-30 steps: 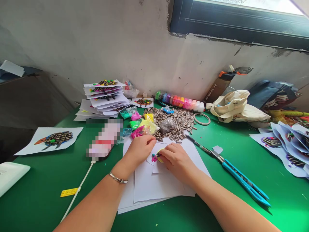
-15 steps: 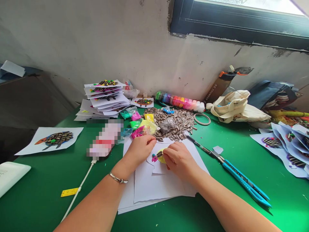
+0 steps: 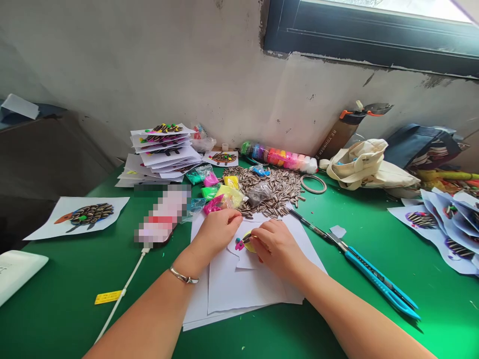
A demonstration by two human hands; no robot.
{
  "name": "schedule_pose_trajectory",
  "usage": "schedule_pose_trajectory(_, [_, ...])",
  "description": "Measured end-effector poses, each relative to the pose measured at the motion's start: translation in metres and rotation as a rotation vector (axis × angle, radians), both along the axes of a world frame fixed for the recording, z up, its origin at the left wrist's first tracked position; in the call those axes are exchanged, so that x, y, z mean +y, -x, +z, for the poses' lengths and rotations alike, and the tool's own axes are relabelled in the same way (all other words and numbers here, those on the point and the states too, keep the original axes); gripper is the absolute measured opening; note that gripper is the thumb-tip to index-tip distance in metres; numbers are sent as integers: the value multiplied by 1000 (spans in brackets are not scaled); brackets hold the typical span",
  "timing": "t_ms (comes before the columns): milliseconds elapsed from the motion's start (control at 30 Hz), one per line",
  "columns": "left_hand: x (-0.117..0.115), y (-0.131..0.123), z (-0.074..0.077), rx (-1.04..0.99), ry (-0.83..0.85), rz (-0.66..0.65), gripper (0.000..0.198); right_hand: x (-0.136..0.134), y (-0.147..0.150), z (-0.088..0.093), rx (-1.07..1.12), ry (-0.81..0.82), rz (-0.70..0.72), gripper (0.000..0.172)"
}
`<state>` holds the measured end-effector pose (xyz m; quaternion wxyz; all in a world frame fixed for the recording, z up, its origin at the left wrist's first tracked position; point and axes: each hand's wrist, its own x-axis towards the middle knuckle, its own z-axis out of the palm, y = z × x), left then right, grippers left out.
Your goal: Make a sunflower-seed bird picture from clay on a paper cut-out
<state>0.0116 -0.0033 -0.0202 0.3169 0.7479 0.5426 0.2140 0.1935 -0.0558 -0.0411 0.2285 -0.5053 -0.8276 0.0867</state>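
Observation:
My left hand rests with curled fingers on the upper left edge of a small white paper piece, pressing it down. My right hand is pinched over a yellow clay patch on that paper, its fingertips on a striped sunflower seed stuck into the clay. A small pink clay bit sits left of the yellow. Both hands lie on a stack of white sheets on the green table. A pile of sunflower seeds lies just beyond the hands.
Blue scissors lie to the right. Clay bags, a row of clay tubs, a tape ring, a cloth bag and stacked seed pictures sit behind. A blurred phone with cable lies left.
My right hand has shifted slightly left over the yellow clay, covering more of it. My left hand has stayed in place.

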Motion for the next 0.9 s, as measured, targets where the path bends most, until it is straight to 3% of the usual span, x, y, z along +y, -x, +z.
schedule_pose_trajectory(333, [-1, 1, 2, 22, 5, -2, 28, 0, 2, -1, -17, -20, 1, 27])
schedule_pose_trajectory(433, [0, 0, 2, 18, 3, 0, 28, 6, -13, 1, 6, -65, -28, 24])
schedule_pose_trajectory(533, [-1, 1, 1, 8, 10, 12, 28, 17, -37, 2, 41, -113, -162, 22])
schedule_pose_trajectory(700, [-2, 1, 1, 3, 17, 25, 28, 27, -64, -1, -50, -30, -304, 20])
schedule_pose_trajectory(900, [-1, 1, 1, -2, 17, 37, 27, 29, -57, 1, -237, 69, -290, 22])
